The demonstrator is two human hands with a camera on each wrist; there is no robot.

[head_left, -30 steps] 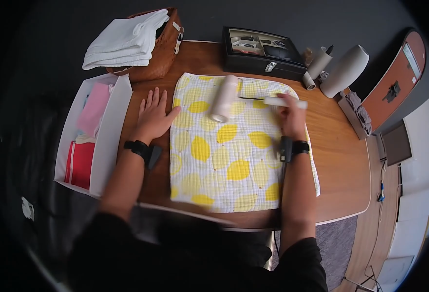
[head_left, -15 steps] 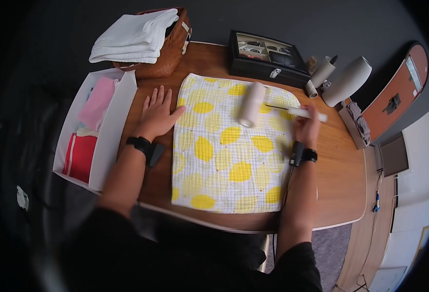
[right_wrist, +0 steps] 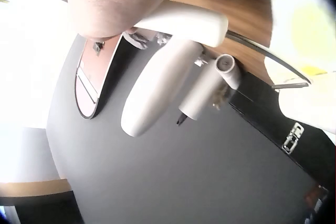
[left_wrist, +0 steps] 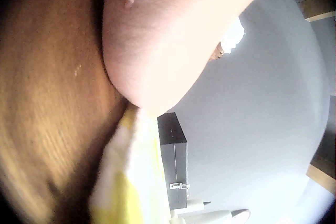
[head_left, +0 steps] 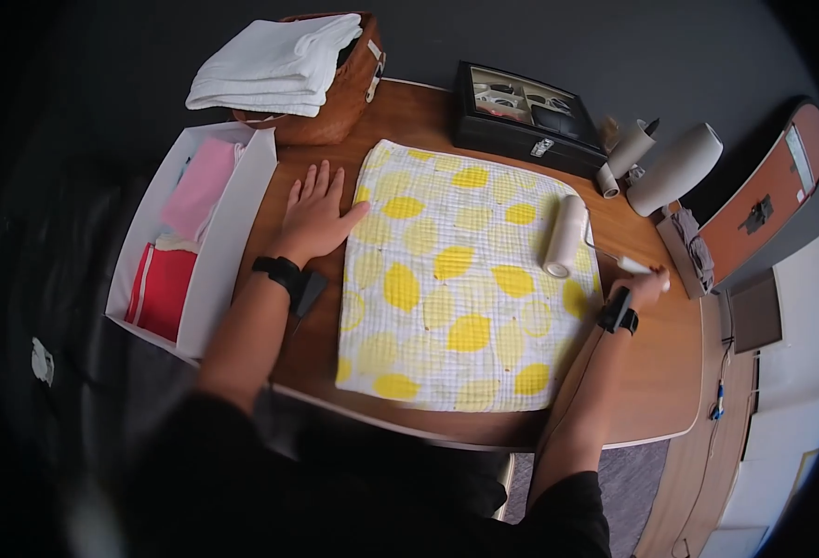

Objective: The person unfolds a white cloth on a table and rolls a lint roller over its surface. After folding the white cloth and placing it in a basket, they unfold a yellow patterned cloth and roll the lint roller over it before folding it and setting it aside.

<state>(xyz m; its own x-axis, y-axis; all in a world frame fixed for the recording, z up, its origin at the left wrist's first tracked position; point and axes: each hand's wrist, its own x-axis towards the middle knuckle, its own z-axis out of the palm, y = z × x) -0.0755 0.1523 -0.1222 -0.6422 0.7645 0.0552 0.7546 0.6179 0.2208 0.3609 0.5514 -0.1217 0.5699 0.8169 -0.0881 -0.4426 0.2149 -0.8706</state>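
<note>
My right hand (head_left: 646,284) grips the lint roller (head_left: 565,235) handle at the cloth's (head_left: 456,279) three o'clock edge; my left hand (head_left: 316,219), fingers flat and relaxed, presses the tabletop (head_left: 656,363) at nine o'clock.

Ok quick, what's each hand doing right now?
Left hand: open, fingers flat on the table, thumb touching the lemon-print cloth.
Right hand: gripping the lint roller handle.
</note>
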